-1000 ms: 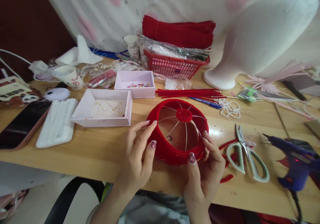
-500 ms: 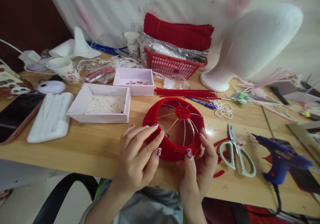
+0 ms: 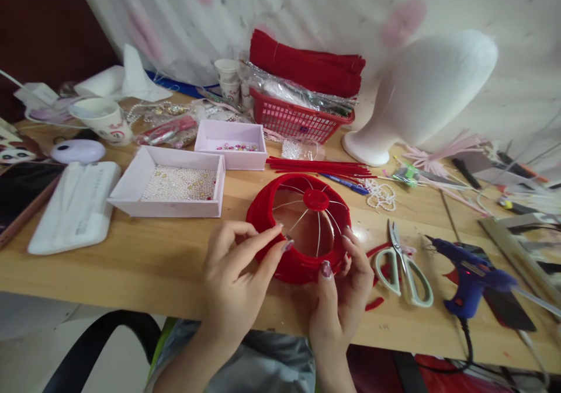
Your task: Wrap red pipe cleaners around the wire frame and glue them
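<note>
A round, red fuzzy wire frame [image 3: 298,269], domed like a cap, rests on the table in front of me. Thin bare wires run from its thick red rim to a small red disc [image 3: 316,200] in the middle. My left hand [image 3: 243,267] pinches the near-left part of the rim between thumb and forefinger, its other fingers curled. Whether something small sits in that pinch, I cannot make out. On the near-right side, my right hand [image 3: 344,291] grips the frame, thumb in front and fingers around the outer edge.
Right of the frame lie scissors [image 3: 407,270], red offcuts [image 3: 374,304] and a blue glue gun [image 3: 468,273]. Two pale boxes hold pearls [image 3: 179,183] and gems [image 3: 239,147]. Behind are red fuzzy stems [image 3: 318,166], a red basket [image 3: 302,118] and a white head form [image 3: 416,95].
My left thumb and forefinger have closed into a pinch at the rim, and the other fingers have curled back. My right hand keeps its hold. The whole view has shifted slightly.
</note>
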Motion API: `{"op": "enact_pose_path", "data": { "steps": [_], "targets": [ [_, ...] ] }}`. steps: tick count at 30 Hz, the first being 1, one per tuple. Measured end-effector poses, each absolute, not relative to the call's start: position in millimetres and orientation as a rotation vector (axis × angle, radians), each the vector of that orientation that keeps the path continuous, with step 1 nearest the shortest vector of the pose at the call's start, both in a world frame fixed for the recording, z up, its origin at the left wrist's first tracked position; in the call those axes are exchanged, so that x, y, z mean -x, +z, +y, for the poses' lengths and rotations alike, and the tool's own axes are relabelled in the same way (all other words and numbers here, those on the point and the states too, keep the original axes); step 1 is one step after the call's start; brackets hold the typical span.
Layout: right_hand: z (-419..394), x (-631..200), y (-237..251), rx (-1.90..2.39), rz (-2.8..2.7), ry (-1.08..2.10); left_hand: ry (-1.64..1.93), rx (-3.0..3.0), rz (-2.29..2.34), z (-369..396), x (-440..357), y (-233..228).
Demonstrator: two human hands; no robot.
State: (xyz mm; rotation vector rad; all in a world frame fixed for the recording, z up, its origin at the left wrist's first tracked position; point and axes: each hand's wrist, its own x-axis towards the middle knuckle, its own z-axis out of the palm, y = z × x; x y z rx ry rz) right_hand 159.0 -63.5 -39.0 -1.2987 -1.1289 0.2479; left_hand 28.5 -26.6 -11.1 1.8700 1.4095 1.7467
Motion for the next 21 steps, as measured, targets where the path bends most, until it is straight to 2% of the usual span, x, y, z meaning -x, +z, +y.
{"op": "enact_pose_path", "data": {
  "steps": [9,18,21],
  "targets": [
    [-65,-161,-42,1.315,-1.154,0.247,1.694,-2.299,1.481,-22,-31,-10],
    [-64,-160,-41,1.293,-1.157,0.244,1.995,-1.601,1.44,-6,10,9],
    [-64,-159,-40,1.304,-1.134,0.259,1.822,-1.547,1.731,-14,34,20]
  ]
}}
